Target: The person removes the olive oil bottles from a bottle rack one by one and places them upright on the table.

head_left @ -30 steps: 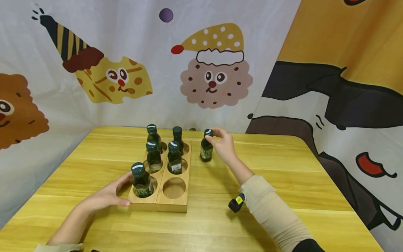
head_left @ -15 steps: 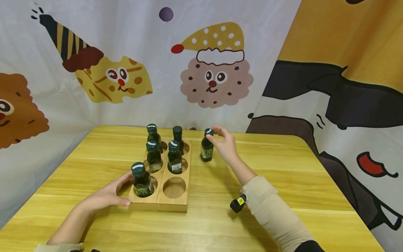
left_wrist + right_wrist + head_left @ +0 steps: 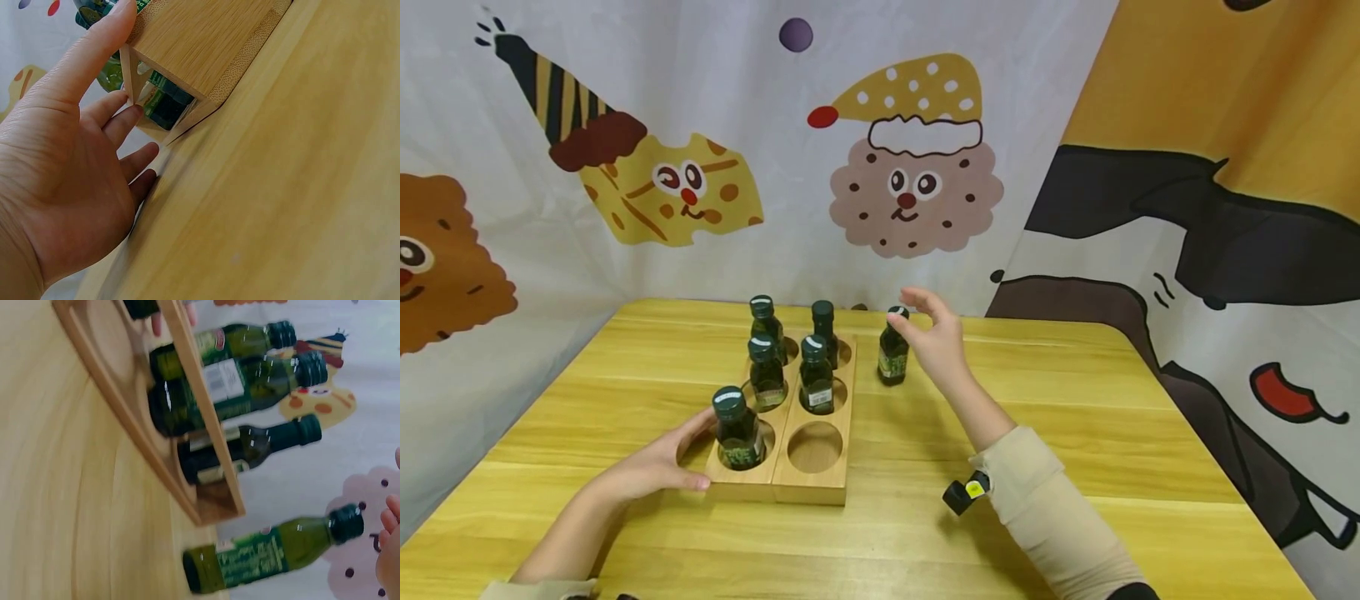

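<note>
While the right hand (image 3: pixel 934 337) hovered with fingers spread apart just beside the cap of a lone green bottle (image 3: pixel 892 350), holding nothing, that bottle stood upright on the table (image 3: pixel 1075 417) just right of the wooden rack (image 3: pixel 808 487). The left hand (image 3: pixel 658 467) lay flat and open against the rack's near left corner, beside five bottles seated in its holes, one hole (image 3: pixel 815 447) vacant. A careless brush of the fingers could have toppled the tall, narrow bottle, and it might have rolled across the smooth tabletop.
</note>
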`<state>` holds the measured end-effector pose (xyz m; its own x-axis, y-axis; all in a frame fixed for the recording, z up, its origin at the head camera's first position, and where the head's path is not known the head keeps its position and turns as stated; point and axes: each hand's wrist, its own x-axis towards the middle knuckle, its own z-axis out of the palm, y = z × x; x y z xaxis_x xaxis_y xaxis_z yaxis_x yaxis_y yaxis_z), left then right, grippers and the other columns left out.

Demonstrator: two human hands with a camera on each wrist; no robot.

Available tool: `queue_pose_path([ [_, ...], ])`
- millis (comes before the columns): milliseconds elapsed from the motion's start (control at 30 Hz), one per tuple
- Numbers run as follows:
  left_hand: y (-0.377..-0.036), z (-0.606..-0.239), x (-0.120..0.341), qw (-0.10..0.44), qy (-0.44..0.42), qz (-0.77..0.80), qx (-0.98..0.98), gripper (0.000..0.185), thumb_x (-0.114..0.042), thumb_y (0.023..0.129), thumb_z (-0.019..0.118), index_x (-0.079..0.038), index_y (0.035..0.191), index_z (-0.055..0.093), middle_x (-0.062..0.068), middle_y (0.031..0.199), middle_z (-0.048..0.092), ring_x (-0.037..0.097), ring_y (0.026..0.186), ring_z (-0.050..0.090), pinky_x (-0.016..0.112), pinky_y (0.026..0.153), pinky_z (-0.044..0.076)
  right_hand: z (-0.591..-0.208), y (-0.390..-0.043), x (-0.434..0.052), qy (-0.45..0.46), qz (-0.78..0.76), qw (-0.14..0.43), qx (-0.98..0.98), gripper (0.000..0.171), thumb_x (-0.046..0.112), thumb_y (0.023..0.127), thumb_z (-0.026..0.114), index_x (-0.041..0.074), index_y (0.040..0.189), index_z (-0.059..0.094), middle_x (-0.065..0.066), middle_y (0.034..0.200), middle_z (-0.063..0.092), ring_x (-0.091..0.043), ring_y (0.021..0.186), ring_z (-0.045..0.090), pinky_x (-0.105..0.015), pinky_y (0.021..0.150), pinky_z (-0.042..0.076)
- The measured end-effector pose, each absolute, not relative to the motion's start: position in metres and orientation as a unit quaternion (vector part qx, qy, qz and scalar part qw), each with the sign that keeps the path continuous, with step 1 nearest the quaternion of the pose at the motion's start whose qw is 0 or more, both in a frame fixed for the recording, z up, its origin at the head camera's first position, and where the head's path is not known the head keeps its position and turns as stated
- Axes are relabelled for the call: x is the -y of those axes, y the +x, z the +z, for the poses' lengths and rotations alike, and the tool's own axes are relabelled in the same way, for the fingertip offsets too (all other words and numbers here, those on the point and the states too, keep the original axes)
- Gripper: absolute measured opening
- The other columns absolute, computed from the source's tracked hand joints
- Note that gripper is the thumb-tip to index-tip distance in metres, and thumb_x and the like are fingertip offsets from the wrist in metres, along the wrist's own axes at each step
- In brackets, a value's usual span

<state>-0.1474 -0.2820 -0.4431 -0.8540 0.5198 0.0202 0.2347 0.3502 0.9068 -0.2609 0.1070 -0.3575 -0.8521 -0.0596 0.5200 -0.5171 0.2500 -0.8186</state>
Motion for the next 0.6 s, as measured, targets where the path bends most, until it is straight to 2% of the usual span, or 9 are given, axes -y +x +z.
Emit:
queue_pose_path([
  [67, -0.148, -0.443, 0.283, 0.136, 0.233, 0.519, -0.811, 0.098, -0.011, 0.079, 0.076, 0.014, 0.146, 0.009, 0.041, 0.145, 0.018, 0.057, 0.131, 0.014, 0.058, 0.105, 0.015, -0.356, -0.257, -0.102, 0.200, 0.584, 0.192, 0.763, 0.041, 0.021, 0.086, 0.073, 0.007, 0.123, 0.061, -0.005, 0.117, 0.063, -0.022, 0.113, 0.051, -0.044, 0.100, 0.038],
  [133, -0.148, -0.443, 0.283, 0.135, 0.234, 0.518, -0.812, 0.098, -0.011, 0.079, 0.076, 0.013, 0.147, 0.009, 0.040, 0.145, 0.018, 0.057, 0.131, 0.014, 0.039, 0.108, 0.021, -0.356, -0.252, -0.097, 0.210, 0.581, 0.189, 0.764, 0.040, 0.021, 0.087, 0.073, 0.008, 0.123, 0.061, -0.004, 0.117, 0.064, -0.021, 0.112, 0.051, -0.044, 0.099, 0.039],
  [233, -0.148, -0.443, 0.284, 0.134, 0.233, 0.517, -0.813, 0.097, -0.011, 0.079, 0.075, 0.013, 0.147, 0.010, 0.040, 0.146, 0.018, 0.057, 0.132, 0.014, 0.015, 0.100, 0.021, -0.357, -0.247, -0.089, 0.224, 0.576, 0.186, 0.764, 0.039, 0.020, 0.087, 0.072, 0.009, 0.123, 0.061, -0.004, 0.116, 0.064, -0.019, 0.110, 0.052, -0.044, 0.098, 0.040],
  [433, -0.147, -0.443, 0.283, 0.132, 0.239, 0.523, -0.807, 0.097, -0.010, 0.078, 0.076, 0.014, 0.146, 0.011, 0.040, 0.145, 0.019, 0.057, 0.131, 0.016, 0.011, 0.098, 0.021, -0.362, -0.239, -0.072, 0.245, 0.598, 0.165, 0.745, 0.039, 0.019, 0.086, 0.073, 0.008, 0.122, 0.062, -0.007, 0.116, 0.064, -0.019, 0.110, 0.054, -0.049, 0.099, 0.039],
  [600, -0.147, -0.444, 0.282, 0.128, 0.247, 0.529, -0.802, 0.097, -0.010, 0.077, 0.076, 0.014, 0.146, 0.013, 0.040, 0.145, 0.021, 0.057, 0.129, 0.019, 0.010, 0.097, 0.021, -0.368, -0.236, -0.058, 0.263, 0.601, 0.157, 0.738, 0.038, 0.015, 0.085, 0.075, 0.007, 0.121, 0.064, -0.010, 0.115, 0.065, -0.018, 0.108, 0.055, -0.042, 0.098, 0.041],
])
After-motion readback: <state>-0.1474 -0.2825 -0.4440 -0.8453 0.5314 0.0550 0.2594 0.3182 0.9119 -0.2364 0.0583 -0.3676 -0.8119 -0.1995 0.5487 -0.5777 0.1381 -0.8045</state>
